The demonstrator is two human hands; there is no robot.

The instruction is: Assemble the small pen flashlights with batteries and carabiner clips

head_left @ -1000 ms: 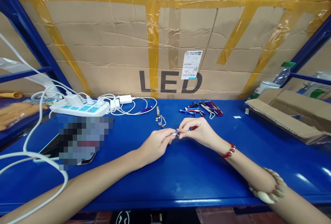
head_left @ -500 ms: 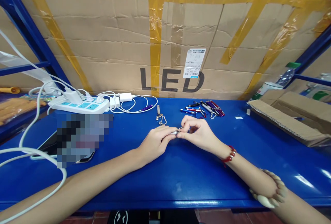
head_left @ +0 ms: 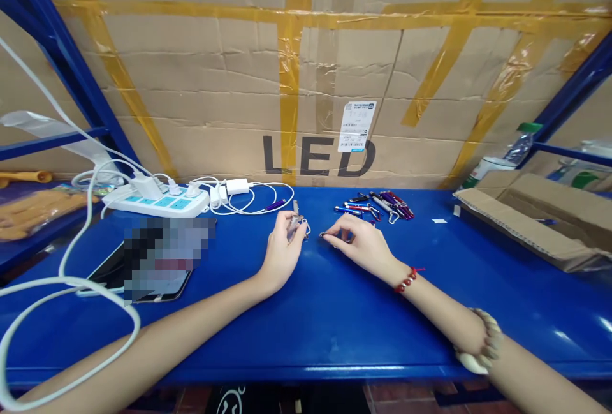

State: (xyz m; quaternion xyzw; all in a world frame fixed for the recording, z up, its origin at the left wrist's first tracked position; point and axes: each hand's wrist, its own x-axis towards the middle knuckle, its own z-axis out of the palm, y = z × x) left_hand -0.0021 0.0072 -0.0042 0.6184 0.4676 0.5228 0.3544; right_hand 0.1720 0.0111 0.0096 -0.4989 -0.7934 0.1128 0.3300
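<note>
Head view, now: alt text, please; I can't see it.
The left hand holds a slim silvery tube and the right hand pinches a small dark piece, apart above a glossy blue table. Beyond lie slim multicoloured tubes and a white plastic power strip.

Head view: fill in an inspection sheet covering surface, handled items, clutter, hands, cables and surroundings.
Surface: glossy blue tabletop, bright reflections.
Handled items: silver metal tube in left hand; tiny dark piece in right hand, kind unclear.
Clutter: pile of multicoloured metal tubes with clips, open brown cardboard tray, pixelated flat black device.
Hands: left curled, right pinching; apart.
Cables: white cable passing in front of left forearm; others by white power strip.
Surroundings: brown taped cardboard marked LED, blue metal frame.
</note>
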